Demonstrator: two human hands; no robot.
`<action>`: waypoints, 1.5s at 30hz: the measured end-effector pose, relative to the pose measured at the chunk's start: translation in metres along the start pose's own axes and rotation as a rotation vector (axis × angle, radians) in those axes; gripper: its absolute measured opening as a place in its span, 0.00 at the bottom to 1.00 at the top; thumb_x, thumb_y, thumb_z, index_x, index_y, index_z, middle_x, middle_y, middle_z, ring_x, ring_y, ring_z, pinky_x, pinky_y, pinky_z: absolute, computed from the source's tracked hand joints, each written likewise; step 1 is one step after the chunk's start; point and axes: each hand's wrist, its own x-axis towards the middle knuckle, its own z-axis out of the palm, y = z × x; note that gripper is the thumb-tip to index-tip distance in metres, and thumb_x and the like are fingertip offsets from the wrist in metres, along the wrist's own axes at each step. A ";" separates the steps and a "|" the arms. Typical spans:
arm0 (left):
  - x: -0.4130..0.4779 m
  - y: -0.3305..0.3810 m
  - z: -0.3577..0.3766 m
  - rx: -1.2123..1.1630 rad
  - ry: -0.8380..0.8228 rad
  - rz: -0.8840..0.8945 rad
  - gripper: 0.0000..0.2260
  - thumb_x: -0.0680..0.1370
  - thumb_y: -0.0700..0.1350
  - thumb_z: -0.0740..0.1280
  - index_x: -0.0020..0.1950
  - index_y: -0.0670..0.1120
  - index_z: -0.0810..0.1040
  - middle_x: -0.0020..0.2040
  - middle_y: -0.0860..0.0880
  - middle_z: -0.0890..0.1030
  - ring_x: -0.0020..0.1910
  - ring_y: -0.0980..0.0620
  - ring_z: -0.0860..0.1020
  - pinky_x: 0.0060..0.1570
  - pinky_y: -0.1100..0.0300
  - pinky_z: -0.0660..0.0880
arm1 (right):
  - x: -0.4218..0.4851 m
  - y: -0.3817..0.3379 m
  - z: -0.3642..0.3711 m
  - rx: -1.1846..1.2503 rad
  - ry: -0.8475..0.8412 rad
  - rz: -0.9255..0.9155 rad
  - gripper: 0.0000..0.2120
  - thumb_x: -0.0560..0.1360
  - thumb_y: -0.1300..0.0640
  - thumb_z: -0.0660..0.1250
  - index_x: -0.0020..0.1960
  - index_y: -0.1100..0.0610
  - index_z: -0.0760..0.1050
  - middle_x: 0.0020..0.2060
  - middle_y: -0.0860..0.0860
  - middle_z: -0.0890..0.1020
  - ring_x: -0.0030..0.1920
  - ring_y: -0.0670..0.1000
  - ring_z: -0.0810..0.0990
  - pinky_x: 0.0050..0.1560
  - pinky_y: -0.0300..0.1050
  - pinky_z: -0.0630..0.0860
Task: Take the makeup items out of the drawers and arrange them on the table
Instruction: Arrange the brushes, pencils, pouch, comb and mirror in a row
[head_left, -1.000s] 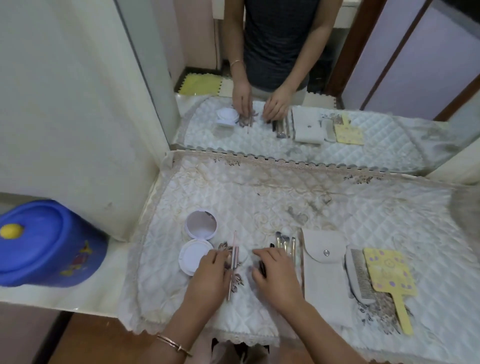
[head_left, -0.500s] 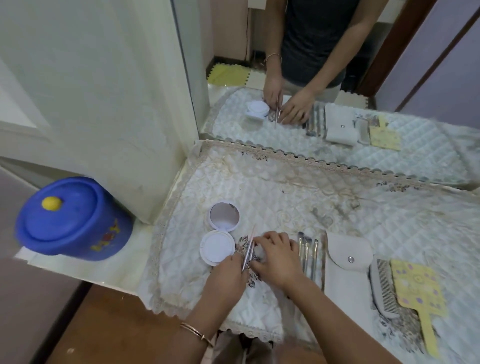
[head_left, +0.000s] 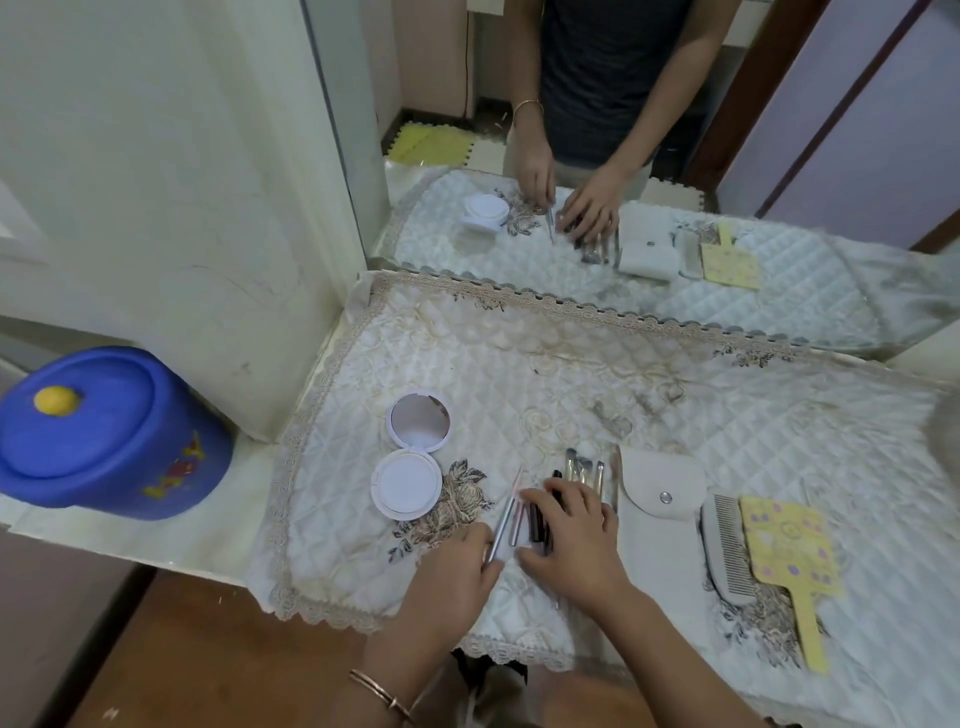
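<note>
White compact (head_left: 406, 486) lay open on the quilted cloth (head_left: 519, 364); right of it, the left hand (head_left: 447, 577) pinched a slim pencil (head_left: 506, 514), and farther right the right hand (head_left: 571, 540) lay spread over dark tubes (head_left: 536, 525).

**Covered and cut off**

The right hand (head_left: 576, 540) covers the lower ends of the brushes (head_left: 584, 470) and most of the dark tubes (head_left: 537, 525). The fingers (head_left: 475, 545) of the left hand (head_left: 452, 577) hide the lower end of the thin stick (head_left: 506, 512). At the frame's right edge a blurred grey shape (head_left: 945, 441) is cut off.
</note>
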 end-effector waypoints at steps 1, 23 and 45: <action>0.001 0.000 -0.001 0.002 -0.009 -0.001 0.11 0.77 0.49 0.60 0.56 0.45 0.70 0.44 0.49 0.74 0.50 0.47 0.75 0.47 0.55 0.69 | 0.001 0.000 -0.001 -0.008 -0.007 -0.007 0.29 0.65 0.44 0.60 0.66 0.43 0.64 0.69 0.46 0.63 0.72 0.50 0.54 0.69 0.52 0.51; 0.010 0.010 -0.002 0.052 -0.061 0.054 0.14 0.78 0.47 0.59 0.62 0.44 0.69 0.49 0.44 0.79 0.49 0.46 0.76 0.45 0.55 0.69 | 0.001 0.006 -0.002 -0.044 0.105 -0.052 0.28 0.65 0.42 0.67 0.61 0.53 0.73 0.66 0.53 0.71 0.70 0.57 0.63 0.68 0.59 0.58; 0.015 0.007 -0.005 0.057 0.016 0.063 0.20 0.78 0.51 0.59 0.68 0.47 0.65 0.54 0.47 0.79 0.54 0.49 0.75 0.52 0.56 0.71 | -0.009 0.008 -0.006 0.060 0.137 0.035 0.24 0.69 0.46 0.68 0.63 0.50 0.71 0.64 0.51 0.70 0.69 0.54 0.62 0.67 0.51 0.59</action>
